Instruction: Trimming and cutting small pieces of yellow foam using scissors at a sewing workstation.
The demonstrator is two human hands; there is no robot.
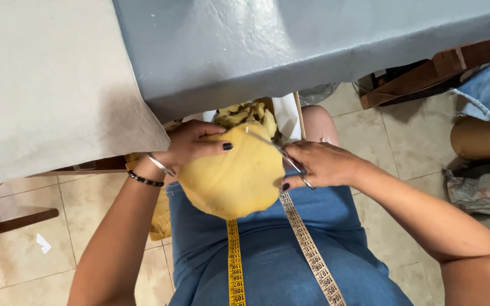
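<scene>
My left hand [191,144] grips the yellow fabric [233,175]; my right hand [321,164] is closed on scissors [279,150], under the grey bench [290,45]; brown roll [477,137] right.

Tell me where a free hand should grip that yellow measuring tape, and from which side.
Grip the measuring tape on the flat strand hanging down the blue denim lap, below the yellow fabric bundle. Come from the front, pinching across its width: it lies flat and exposed there, while higher up the bundle and both hands likely block access.

Mustard-yellow fabric bundle [231,178], yellow measuring tape [235,266] with black markings, blue denim skirt [273,255], grey-blue table [290,45], beige floor tiles [24,226], black bead bracelet [144,180], black nail polish.
</scene>
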